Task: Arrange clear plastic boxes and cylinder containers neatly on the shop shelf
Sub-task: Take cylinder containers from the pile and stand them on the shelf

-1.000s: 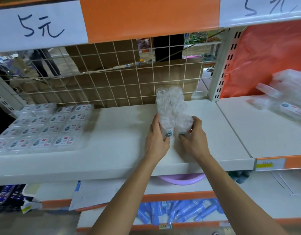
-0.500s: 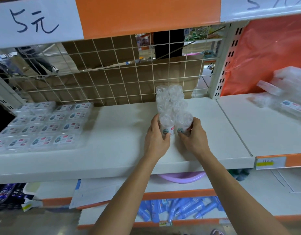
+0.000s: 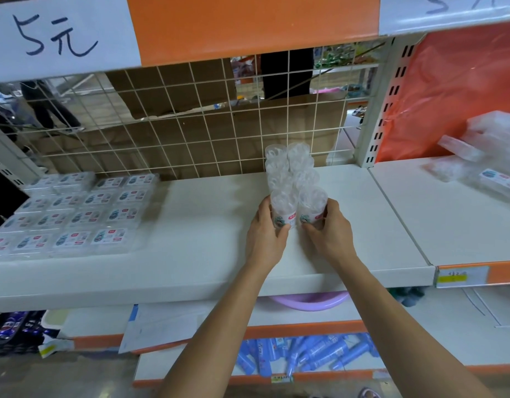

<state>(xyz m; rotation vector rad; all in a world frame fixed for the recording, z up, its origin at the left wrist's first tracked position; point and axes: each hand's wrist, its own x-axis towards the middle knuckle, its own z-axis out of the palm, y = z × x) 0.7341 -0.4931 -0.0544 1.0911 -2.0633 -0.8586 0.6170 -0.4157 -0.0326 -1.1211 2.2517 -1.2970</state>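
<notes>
From the head camera: the left hand [image 3: 265, 234] is curling its fingers round the front left cylinder container [image 3: 282, 206]. The right hand [image 3: 330, 235] is curling its fingers round the front right cylinder container [image 3: 313, 203]. Both containers are standing on the white shelf [image 3: 202, 245], at the front of two rows of the same tubs. The clear boxes [image 3: 76, 214] are lying flat at the shelf's left end.

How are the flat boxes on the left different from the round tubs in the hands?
The flat boxes lie low in a grid; the round tubs stand tall in two lines. Nobody touches the boxes; the left hand and right hand grip the front tubs. Both are clear plastic with small labels.
</notes>
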